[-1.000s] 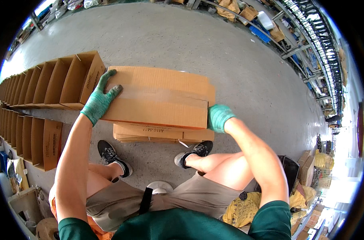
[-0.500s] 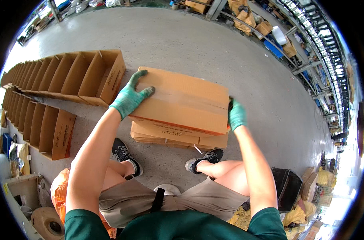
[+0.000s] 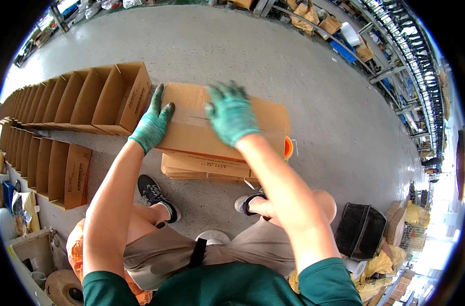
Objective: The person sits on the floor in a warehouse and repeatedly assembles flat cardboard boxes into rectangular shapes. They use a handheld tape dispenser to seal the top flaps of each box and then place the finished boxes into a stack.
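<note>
A closed brown cardboard box [image 3: 191,133] lies on a stack of flattened cartons [image 3: 204,166] in front of me, clear tape running along its top seam. My left hand [image 3: 153,125], in a green knit glove with dark fingertips, grips the box's left end, thumb over the top edge and fingers against the side. Flat across the box top, near the seam, lies my right hand [image 3: 232,112], gloved alike, its spread fingers blurred by motion. Past the box's right end shows an orange ring-shaped thing with a pale rim [image 3: 288,147], partly hidden; it looks like a tape roll.
Two rows of open divided cartons [image 3: 112,97] [image 3: 64,171] stand on the floor at left. A black bin [image 3: 361,232] and yellow bags [image 3: 378,270] are at lower right. Metal racking [image 3: 390,74] runs along the far right. My shoes [image 3: 158,196] flank the stack.
My right hand has left the box's right end and moved left onto its top. My left hand has slid to the left edge. The orange ring has come into view.
</note>
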The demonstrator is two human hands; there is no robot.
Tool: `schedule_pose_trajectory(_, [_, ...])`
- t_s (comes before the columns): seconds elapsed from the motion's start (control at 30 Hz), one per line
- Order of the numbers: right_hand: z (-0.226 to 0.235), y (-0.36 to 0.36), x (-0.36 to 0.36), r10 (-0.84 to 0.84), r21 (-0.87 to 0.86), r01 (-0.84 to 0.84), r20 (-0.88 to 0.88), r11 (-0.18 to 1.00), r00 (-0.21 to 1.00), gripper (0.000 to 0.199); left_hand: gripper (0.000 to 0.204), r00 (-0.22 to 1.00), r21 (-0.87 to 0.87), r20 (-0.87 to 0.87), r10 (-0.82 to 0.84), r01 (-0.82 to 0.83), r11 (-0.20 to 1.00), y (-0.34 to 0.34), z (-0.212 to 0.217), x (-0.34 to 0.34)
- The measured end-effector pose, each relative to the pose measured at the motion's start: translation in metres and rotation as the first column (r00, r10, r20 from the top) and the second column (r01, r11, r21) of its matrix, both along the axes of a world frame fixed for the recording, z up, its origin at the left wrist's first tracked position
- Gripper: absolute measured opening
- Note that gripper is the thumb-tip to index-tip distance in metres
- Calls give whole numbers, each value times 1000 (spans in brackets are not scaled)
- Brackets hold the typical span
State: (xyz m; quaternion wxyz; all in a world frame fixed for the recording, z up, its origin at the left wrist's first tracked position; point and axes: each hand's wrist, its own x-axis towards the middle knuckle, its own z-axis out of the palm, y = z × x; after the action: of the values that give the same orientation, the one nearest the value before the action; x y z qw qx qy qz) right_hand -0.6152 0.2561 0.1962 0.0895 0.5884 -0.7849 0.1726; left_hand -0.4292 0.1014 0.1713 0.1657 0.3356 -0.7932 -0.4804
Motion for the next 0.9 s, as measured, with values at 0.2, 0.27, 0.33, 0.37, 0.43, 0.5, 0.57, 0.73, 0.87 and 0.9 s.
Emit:
schedule_pose_trajectory(0.2, [-16,110,-91,-257,-70,317,431,946,865,55,65,983,615,54,178,-173,769,4,10,-8])
schedule_pose_trajectory(0.27, [-12,112,-82,-287,22,453,801,891,525,72,59,950,745,115,290,-276,608,8,13,-4])
schedule_pose_trajectory(0.33, [-33,120,-100,-128,44,444,979,895,161,82,61,950,833,-22,313,-155,531,2,-7,-3])
schedule_pose_trajectory(0.37, [-43,121,-109,-41,56,427,998,903,-44,87,61,940,866,-87,329,-93,492,-3,-12,1])
schedule_pose_trajectory(0.43, [-34,126,-102,-31,76,466,994,881,-102,98,60,933,826,-153,325,-59,560,13,17,0])
schedule_pose_trajectory(0.5, [-4,127,-88,169,-57,539,972,841,-161,91,58,890,778,-339,306,83,622,8,43,9])
schedule_pose_trajectory(0.57, [45,132,-89,480,-304,582,860,754,-174,80,58,732,852,-418,537,112,511,-8,73,21])
schedule_pose_trajectory(0.73, [82,133,-73,564,-542,396,823,741,70,62,93,840,851,-248,482,-49,523,-9,111,25])
schedule_pose_trajectory(0.87, [85,120,-54,640,-637,191,766,747,53,55,76,921,805,-232,313,1,593,-23,112,55])
schedule_pose_trajectory(0.9, [88,117,-48,665,-664,154,745,732,54,53,68,936,784,-244,252,38,619,-30,110,66])
